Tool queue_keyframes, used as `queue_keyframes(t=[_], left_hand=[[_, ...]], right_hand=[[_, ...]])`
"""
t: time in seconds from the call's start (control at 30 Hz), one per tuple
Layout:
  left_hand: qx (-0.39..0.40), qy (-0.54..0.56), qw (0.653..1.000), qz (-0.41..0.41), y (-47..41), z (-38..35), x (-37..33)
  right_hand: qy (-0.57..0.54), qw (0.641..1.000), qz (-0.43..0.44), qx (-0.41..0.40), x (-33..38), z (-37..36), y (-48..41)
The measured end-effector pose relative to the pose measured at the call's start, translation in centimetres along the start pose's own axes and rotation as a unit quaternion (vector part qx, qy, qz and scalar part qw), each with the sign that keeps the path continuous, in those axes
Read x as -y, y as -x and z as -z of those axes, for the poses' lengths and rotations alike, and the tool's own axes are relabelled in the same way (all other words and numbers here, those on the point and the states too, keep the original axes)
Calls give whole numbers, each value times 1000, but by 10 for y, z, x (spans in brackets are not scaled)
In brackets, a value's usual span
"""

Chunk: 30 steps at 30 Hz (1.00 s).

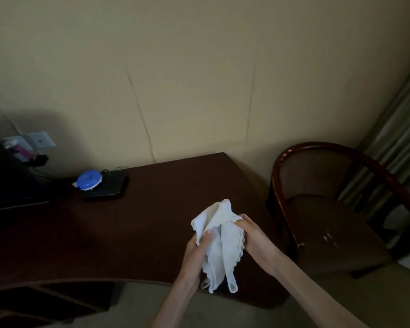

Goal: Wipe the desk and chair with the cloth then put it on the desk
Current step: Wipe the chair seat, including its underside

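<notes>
A white cloth [219, 242] with a scalloped edge hangs crumpled between both hands, above the front right part of the dark wooden desk [152, 209]. My left hand [198, 252] grips its left side with the thumb on top. My right hand [251, 235] grips its right side. The cloth's lower end dangles past the desk's front edge. A dark wooden chair [329, 209] with a curved back and brown seat stands to the right of the desk.
A blue round lidded container [89, 182] rests on a black tray [107, 188] at the desk's back left. A dark screen [5, 181] stands at far left, with wall sockets [33, 140] behind. Curtains [393, 143] hang at right.
</notes>
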<state>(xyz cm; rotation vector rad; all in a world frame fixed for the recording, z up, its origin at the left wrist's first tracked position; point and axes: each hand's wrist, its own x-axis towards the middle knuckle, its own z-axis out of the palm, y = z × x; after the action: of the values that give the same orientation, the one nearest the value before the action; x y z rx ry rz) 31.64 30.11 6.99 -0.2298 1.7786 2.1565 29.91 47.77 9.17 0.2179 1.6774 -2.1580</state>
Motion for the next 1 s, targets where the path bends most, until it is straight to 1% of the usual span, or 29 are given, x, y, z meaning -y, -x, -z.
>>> queue_keyframes(t=[0.07, 0.13, 0.23, 0.3, 0.33, 0.37, 0.43, 0.5, 0.53, 0.6, 0.7, 0.8, 0.87, 0.93, 1.0], left_hand=[[38, -10, 999, -4, 7, -26, 6], [51, -17, 999, -1, 12, -50, 12], [27, -14, 999, 22, 21, -84, 21], [11, -25, 999, 17, 30, -108, 25], [-4, -38, 999, 6, 35, -121, 27], [-24, -51, 998, -7, 39, -133, 30], [-53, -55, 997, -26, 46, -155, 35], [-63, -79, 994, -40, 50, -171, 37], [-64, -91, 993, -45, 49, -175, 35], [-71, -83, 993, -41, 45, -175, 28], [-110, -68, 991, -35, 32, -160, 11], [-104, -45, 993, -43, 24, -142, -18], [-85, -26, 995, -51, 22, -129, -39], [-73, -13, 996, -51, 16, -116, -57], [-69, -24, 997, -40, 9, -108, -70]], right_hand=[[-26, 1000, 2, -12, 0, 25, 19], [-31, 999, 1, -26, 1, 49, 35], [-83, 994, -7, -63, -1, 78, 58], [-109, 991, -8, -77, -2, 91, 72], [-113, 991, -3, -69, -3, 94, 80], [-104, 993, 4, -61, -6, 95, 86], [-48, 997, 15, -61, -10, 91, 97], [19, 996, 30, -86, -13, 86, 105], [33, 993, 37, -109, -12, 87, 108], [10, 989, 41, -141, -3, 97, 112], [-39, 988, 47, -139, 24, 125, 118], [-75, 985, 56, -147, 58, 152, 125], [-67, 986, 45, -148, 84, 166, 132], [-65, 990, 37, -122, 104, 177, 141], [-78, 993, 47, -79, 117, 184, 149]])
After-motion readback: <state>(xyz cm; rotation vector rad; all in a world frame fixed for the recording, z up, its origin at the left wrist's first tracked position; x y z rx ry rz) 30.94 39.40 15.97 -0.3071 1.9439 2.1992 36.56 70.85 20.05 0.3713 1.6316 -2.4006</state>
